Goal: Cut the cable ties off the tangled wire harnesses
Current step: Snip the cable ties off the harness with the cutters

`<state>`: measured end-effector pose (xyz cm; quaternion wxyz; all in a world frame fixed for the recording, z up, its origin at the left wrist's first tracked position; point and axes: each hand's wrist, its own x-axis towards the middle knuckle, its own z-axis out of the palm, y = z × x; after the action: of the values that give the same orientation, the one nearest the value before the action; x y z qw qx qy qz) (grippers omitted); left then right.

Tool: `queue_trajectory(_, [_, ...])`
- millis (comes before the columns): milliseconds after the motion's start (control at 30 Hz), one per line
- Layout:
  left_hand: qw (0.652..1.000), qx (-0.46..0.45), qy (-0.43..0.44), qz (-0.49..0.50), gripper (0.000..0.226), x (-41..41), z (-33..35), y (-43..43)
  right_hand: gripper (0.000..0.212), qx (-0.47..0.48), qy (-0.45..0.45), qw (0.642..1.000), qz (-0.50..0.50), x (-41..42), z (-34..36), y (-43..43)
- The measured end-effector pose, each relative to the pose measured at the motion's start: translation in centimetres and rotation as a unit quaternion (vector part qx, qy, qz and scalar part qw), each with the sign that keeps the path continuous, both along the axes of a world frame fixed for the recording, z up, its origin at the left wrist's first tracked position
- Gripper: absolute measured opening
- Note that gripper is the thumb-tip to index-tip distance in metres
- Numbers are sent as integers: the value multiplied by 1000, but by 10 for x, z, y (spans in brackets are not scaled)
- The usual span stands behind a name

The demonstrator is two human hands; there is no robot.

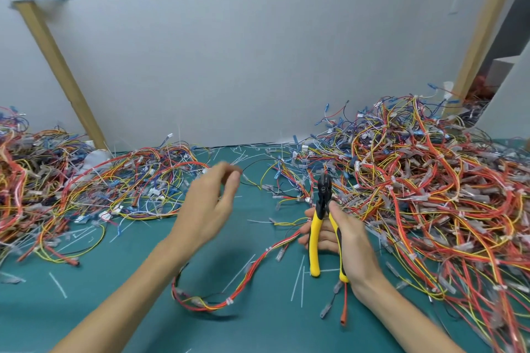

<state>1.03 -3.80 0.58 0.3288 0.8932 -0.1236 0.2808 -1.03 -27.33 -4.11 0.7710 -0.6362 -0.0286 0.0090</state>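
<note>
Here, blurred left hand [207, 206] perhaps pinches something; right hand [348, 241] grips cutters [315, 241].

Of the person only the two arms are visible, and they come in from the bottom edge of the view. The left forearm [137, 281] is bare from that edge up to the wrist, slim and smooth. The right forearm [407, 315] is bare in the same way. The left hand [209, 206] is bare too; its fingertips are blurred, so the nails cannot be made out. The right hand [352, 241] is also bare, with tendons faintly marked on its back.
</note>
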Motion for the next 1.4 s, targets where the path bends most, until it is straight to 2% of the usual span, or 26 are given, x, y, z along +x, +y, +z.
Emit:
queue_trajectory(67, [1000,-27,8,11,22,35,21,-16,48,-5,-3,1000,4,-1,0,0])
queue_trajectory(133, [998,-34,54,27,28,67,36,-32,48,-9,-4,1000,5,-1,0,-1])
queue_trajectory(200, [985,38,160,45,40,93,43,-45,48,-3,-1,1000,1,-1,1,-2])
queue_trajectory(267, [947,83,310,18,54,107,42,-53,48,-2,0,1000,0,-1,1,-3])
queue_trajectory(333, [908,3,416,-39,53,109,34,-57,48,-4,1,1000,0,-1,2,-3])
queue_trajectory(367, [898,-53,434,-50,48,108,30,-56,48,-2,1,1000,0,-2,2,-3])
queue_trajectory(500, [885,-182,425,-64,38,99,25,-46,47,14,4,1000,-2,-4,4,-3])
queue_trajectory(667, [864,-267,399,-151,32,62,36,-30,53,57,-2,998,-4,-6,6,-2])
queue_trajectory(800, [860,-249,402,-192,26,21,18,-16,60,61,-7,998,-10,-5,3,-2])
queue_trajectory(967, [892,-196,366,-179,10,-21,-22,-14,57,85,8,996,-22,-5,4,-3])
queue_trajectory(1100, [904,-225,324,-164,6,-27,-44,-17,56,140,68,988,-23,-1,8,-7])
queue_trajectory(1233, [907,-244,305,-158,3,-27,-52,-16,48,148,105,983,-10,4,12,-13])
queue_trajectory(1400, [907,-265,287,-157,3,-27,-54,-15,50,177,95,979,22,3,15,-14])
